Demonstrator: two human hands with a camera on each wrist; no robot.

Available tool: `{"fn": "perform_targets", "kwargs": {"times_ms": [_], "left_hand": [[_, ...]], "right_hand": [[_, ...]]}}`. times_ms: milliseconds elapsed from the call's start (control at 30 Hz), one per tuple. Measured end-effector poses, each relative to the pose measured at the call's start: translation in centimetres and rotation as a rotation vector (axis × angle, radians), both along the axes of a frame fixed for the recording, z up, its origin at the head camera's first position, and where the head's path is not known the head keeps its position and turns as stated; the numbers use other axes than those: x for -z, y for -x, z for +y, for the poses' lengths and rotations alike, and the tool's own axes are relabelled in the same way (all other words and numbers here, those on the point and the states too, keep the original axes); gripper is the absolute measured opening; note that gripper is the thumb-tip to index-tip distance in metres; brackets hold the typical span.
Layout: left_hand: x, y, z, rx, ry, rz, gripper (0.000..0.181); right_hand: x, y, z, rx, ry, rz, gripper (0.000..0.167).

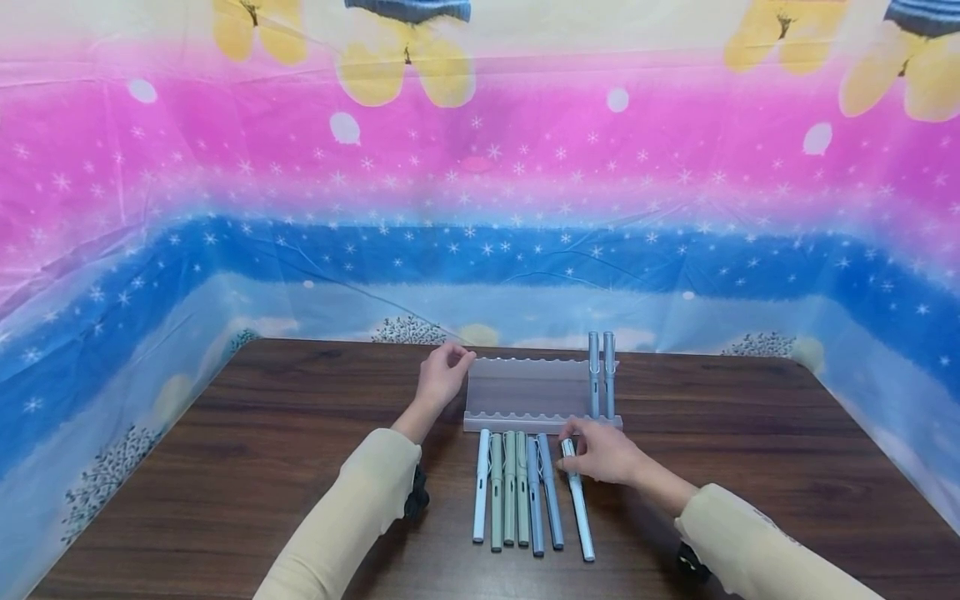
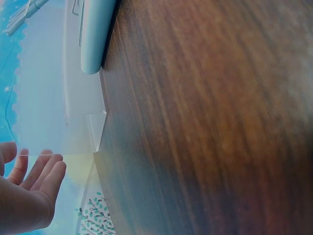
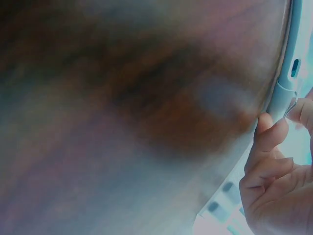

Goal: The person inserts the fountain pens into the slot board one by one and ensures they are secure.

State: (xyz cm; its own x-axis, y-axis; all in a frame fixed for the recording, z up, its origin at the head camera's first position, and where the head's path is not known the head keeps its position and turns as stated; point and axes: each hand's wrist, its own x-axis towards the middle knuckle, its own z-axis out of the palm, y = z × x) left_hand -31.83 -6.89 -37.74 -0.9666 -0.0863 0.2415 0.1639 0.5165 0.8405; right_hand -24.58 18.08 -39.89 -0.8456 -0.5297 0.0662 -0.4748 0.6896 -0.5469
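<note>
A clear pen rack [image 1: 528,392] with scalloped edges stands on the table, two grey-blue pens [image 1: 609,375] upright in its right end. The left hand [image 1: 442,375] is at the rack's upper left corner; in the left wrist view the hand [image 2: 34,191] has its fingers at the rack's side edge. In front of the rack the right hand [image 1: 603,452] pinches the capped upper end of a pale blue pen [image 1: 580,517]. The right wrist view shows thumb and fingers of that hand [image 3: 279,181] around the cap near its clip.
Left of the pale blue pen, several pens lie side by side: a white-blue one [image 1: 481,492], green ones [image 1: 510,492] and blue ones [image 1: 536,500]. The dark wooden table [image 1: 300,417] is bordered at the back and sides by a printed cloth [image 1: 465,250].
</note>
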Motion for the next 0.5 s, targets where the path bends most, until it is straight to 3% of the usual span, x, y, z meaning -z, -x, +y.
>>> {"fn": "perform_targets", "kwargs": {"times_ms": [300,500], "left_hand": [[-0.1,-0.2,-0.1,0.005,-0.014,-0.02,0.018],[0.0,-0.1,-0.1,0.01,-0.016,-0.014,0.018]], "right_hand": [[-0.7,0.2,0.2,0.133,0.042,-0.037,0.029],[-1.2,0.5,0.7,0.153,0.098,-0.05,0.033]]}}
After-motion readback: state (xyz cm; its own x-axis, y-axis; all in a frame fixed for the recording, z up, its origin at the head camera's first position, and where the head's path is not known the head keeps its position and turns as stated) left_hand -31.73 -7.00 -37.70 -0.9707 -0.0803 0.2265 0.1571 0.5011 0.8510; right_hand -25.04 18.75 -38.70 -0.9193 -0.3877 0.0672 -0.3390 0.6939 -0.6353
